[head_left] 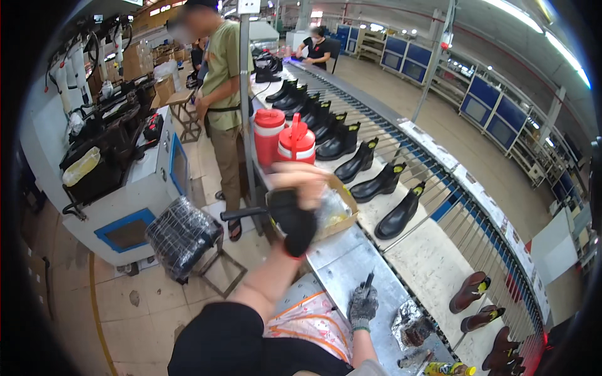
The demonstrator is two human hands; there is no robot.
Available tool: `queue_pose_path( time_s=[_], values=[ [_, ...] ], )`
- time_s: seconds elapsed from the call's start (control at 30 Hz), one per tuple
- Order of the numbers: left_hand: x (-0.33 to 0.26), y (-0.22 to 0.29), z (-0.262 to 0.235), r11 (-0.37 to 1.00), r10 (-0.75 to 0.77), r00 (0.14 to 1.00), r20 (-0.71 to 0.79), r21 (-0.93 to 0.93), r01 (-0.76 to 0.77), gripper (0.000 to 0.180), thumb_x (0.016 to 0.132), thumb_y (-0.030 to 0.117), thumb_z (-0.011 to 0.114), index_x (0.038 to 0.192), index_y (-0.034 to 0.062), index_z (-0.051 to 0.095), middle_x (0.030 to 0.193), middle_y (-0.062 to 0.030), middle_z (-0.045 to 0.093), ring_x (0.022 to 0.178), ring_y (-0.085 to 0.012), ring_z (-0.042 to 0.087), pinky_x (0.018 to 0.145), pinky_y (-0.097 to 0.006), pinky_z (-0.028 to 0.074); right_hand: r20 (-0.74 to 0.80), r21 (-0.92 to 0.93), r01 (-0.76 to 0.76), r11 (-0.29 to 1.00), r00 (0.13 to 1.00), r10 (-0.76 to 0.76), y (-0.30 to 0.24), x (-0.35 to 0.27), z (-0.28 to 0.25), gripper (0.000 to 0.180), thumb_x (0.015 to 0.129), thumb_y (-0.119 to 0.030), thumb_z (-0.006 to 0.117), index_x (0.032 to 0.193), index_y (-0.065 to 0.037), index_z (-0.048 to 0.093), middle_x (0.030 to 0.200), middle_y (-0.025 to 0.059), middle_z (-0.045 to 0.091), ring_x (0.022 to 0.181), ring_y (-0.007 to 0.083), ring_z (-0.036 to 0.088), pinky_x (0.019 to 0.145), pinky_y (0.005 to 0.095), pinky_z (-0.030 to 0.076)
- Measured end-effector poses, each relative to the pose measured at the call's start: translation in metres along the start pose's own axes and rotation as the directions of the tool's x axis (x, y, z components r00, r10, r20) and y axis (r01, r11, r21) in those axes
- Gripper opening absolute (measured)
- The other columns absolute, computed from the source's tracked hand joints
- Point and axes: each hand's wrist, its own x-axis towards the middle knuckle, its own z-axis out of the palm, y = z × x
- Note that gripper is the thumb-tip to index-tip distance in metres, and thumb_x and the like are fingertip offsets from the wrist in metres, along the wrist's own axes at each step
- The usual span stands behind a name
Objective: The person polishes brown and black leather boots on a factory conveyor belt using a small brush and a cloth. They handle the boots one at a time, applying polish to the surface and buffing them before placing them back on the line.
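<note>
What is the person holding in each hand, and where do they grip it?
The right hand, in a grey glove, grips a thin dark tool by its lower end. The left hand reaches into a cardboard box; it is too blurred to tell whether it holds anything.

So the long conveyor runs from the near right corner off into the distance, with a row of boots standing on it one behind another and a few more shoes down at the near right end. Along its left edge sits the surface, with a cardboard box on it and two jugs just behind that box. Left hand is raised over the box, right hand rests on the surface nearer in, a foil wrapper to its right. Left of the surface, on the floor, a wrapped stool, then a machine cabinet further left. Another person stands behind the jugs.
</note>
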Motion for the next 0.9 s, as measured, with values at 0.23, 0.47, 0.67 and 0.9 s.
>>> queue_pose_path(
  time_s=[0.23, 0.47, 0.67, 0.9],
  values=[
    [-0.326, -0.129, 0.071, 0.761, -0.51, 0.496, 0.703, 0.637, -0.119, 0.066, 0.086, 0.053, 0.047, 0.141, 0.0182, 0.033, 0.139, -0.0324, 0.028, 0.13, -0.0456, 0.027, 0.101, -0.063, 0.021, -0.18, 0.599, -0.064, 0.798, 0.96, 0.212, 0.007, 0.01, -0.004, 0.026, 0.079, -0.006, 0.06, 0.103, -0.003, 0.05, 0.084, 0.0095, 0.058, 0.058, 0.0164, 0.059, 0.045, 0.0279, 0.049],
    [-0.344, -0.109, 0.019, 0.811, -0.529, 0.255, 0.81, 0.571, -0.131, 0.06, 0.084, 0.049, 0.051, 0.134, 0.0177, 0.043, 0.143, -0.0256, 0.028, 0.133, -0.0415, 0.025, 0.106, -0.057, 0.017, -0.099, 0.46, -0.146, 0.876, 0.972, 0.214, -0.007, 0.003, -0.007, 0.023, 0.08, -0.013, 0.067, 0.097, -0.005, 0.054, 0.079, 0.0075, 0.059, 0.053, 0.0132, 0.056, 0.043, 0.026, 0.047],
    [-0.339, -0.107, 0.03, 0.813, -0.528, 0.228, 0.818, 0.565, -0.142, 0.061, 0.084, 0.049, 0.05, 0.136, 0.0183, 0.041, 0.143, -0.0263, 0.028, 0.132, -0.0434, 0.025, 0.106, -0.058, 0.017, -0.206, 0.199, -0.042, 0.979, 0.975, 0.084, 0.044, 0.025, 0.004, 0.032, 0.079, -0.032, 0.068, 0.094, -0.006, 0.06, 0.075, 0.0111, 0.063, 0.061, 0.0214, 0.062, 0.057, 0.0362, 0.048],
    [-0.345, -0.108, 0.027, 0.786, -0.569, 0.167, 0.805, 0.592, -0.177, 0.061, 0.085, 0.047, 0.049, 0.138, 0.0179, 0.037, 0.144, -0.028, 0.024, 0.133, -0.0455, 0.021, 0.105, -0.061, 0.016, -0.052, 0.544, -0.112, 0.831, 0.985, 0.167, 0.006, 0.008, -0.002, 0.014, 0.085, -0.008, 0.062, 0.094, -0.005, 0.052, 0.073, 0.0064, 0.058, 0.049, 0.0116, 0.055, 0.043, 0.0243, 0.047]
  ],
)
